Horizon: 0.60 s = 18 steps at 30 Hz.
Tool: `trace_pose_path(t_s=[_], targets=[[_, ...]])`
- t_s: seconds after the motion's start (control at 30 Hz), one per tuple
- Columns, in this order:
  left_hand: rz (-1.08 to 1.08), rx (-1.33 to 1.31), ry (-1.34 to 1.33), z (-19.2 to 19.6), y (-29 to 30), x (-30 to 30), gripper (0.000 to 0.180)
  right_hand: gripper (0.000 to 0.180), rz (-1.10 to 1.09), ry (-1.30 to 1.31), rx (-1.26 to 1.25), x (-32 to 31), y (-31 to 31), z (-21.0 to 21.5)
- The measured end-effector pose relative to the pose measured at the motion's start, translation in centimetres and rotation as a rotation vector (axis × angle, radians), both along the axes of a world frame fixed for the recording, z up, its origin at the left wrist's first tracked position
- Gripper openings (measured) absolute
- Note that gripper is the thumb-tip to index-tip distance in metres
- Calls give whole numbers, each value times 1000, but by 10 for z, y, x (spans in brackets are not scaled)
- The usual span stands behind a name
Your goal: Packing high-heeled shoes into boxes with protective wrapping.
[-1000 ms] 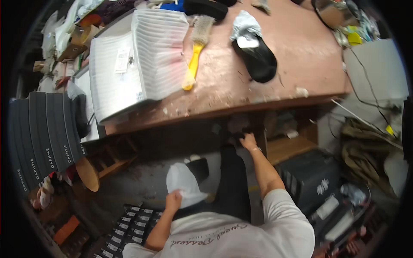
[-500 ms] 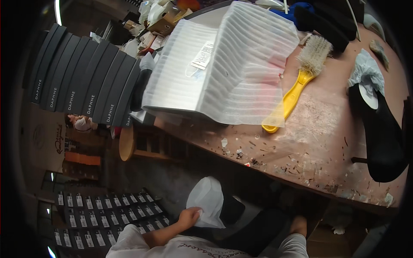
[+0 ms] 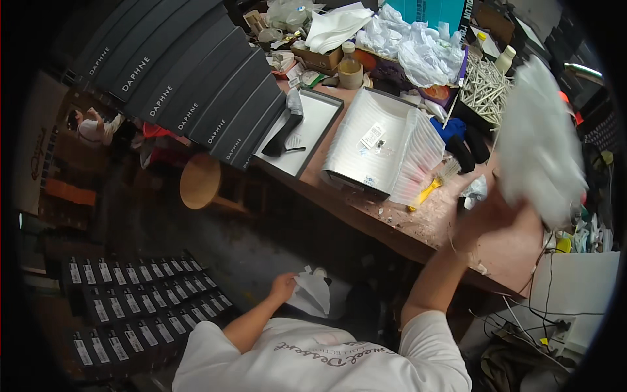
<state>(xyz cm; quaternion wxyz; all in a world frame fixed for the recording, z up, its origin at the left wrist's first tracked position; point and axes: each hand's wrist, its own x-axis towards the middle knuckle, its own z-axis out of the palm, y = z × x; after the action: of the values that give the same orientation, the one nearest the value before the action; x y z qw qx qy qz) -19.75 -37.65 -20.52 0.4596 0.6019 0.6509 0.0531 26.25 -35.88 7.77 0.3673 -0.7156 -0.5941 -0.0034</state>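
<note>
My left hand (image 3: 283, 287) is closed on the edge of a thin white pouch (image 3: 312, 295) hanging over my lap. On the right, my raised right hand (image 3: 498, 219) grips a white sheet-like piece (image 3: 541, 137); both are blurred by motion, and its exact kind does not show. Below that hand, white tissue (image 3: 475, 189) shows beside it on the bench. To its left lies a yellow-handled brush (image 3: 428, 195). An open box (image 3: 358, 185) holds ribbed white foam (image 3: 418, 140) with a paper tag (image 3: 374, 136) on it.
Stacked dark shoe boxes (image 3: 189, 85) stand at the left, beside an open tray (image 3: 326, 108) holding a black high-heeled shoe (image 3: 286, 134). Crumpled plastic (image 3: 418, 49), a jar (image 3: 351, 72) and white sticks (image 3: 484, 88) crowd the bench's back. A round stool (image 3: 200, 181) and labelled boxes (image 3: 140, 300) are below left.
My right hand has risen from near my lap to above the bench's right side, with a white piece in it. My left hand keeps hold of the white pouch. The view has shifted.
</note>
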Motion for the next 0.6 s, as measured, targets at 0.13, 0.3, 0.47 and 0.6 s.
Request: trace_pose_path(t_s=[0.13, 0.3, 0.47, 0.6], targets=[[-39, 36, -110, 40, 29, 17, 23, 69, 102, -351, -659, -33, 162, -92], [25, 74, -196, 37, 32, 6, 24, 71, -133, -279, -372, -25, 94, -80], [97, 5, -292, 65, 61, 15, 22, 79, -495, -239, -834, 98, -3, -145], [337, -145, -554, 51, 67, 23, 20, 55, -388, -90, -948, 125, -26, -153]])
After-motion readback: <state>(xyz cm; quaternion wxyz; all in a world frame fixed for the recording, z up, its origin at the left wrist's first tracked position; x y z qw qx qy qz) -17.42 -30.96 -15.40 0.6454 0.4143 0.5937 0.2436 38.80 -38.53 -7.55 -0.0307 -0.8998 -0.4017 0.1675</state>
